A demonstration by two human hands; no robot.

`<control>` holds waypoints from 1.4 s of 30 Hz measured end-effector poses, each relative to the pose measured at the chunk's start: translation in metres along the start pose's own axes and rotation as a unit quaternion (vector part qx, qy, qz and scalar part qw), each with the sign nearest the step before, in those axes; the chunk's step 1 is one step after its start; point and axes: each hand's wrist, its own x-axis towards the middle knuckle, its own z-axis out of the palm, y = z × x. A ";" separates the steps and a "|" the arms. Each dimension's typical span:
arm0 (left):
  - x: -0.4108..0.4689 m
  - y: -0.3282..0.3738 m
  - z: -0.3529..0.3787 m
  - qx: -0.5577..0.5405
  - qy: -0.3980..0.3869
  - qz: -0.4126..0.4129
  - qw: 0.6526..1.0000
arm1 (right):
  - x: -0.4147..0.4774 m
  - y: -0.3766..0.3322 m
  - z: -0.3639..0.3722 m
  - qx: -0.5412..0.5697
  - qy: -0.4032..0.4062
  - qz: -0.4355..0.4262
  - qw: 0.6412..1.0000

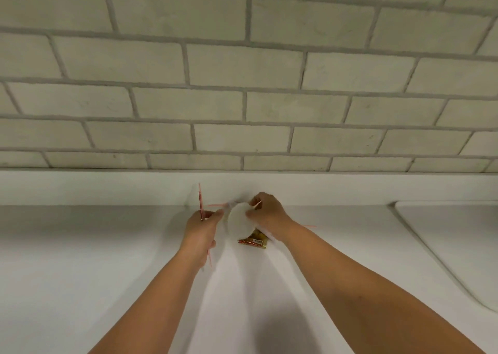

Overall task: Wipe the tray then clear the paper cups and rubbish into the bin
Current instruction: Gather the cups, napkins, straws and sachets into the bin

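While the left hand (200, 228) grips a red straw (200, 202) upright, the right hand (266, 213) pinches a thin stick (258, 205) at the paper cup (238, 219); the cup is between both hands, over the counter (80, 246), a gold wrapper (254, 242) beside it.

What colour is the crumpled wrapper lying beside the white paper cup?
The crumpled wrapper is gold and reddish-brown, with a white barcode patch; head view.
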 end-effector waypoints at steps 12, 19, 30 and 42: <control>0.005 0.012 -0.013 -0.055 0.029 0.033 0.998 | 0.003 0.011 -0.003 -0.238 -0.035 -0.044 0.970; 0.003 0.009 -0.018 -0.057 0.024 0.031 0.998 | 0.007 0.014 0.005 -0.374 -0.102 0.012 0.922; 0.000 0.008 -0.020 -0.059 0.026 0.034 0.997 | 0.010 0.002 -0.035 -0.258 -0.138 -0.009 0.956; -0.006 0.010 -0.019 -0.040 0.021 0.031 0.999 | 0.012 0.037 -0.017 -0.315 -0.010 -0.029 0.948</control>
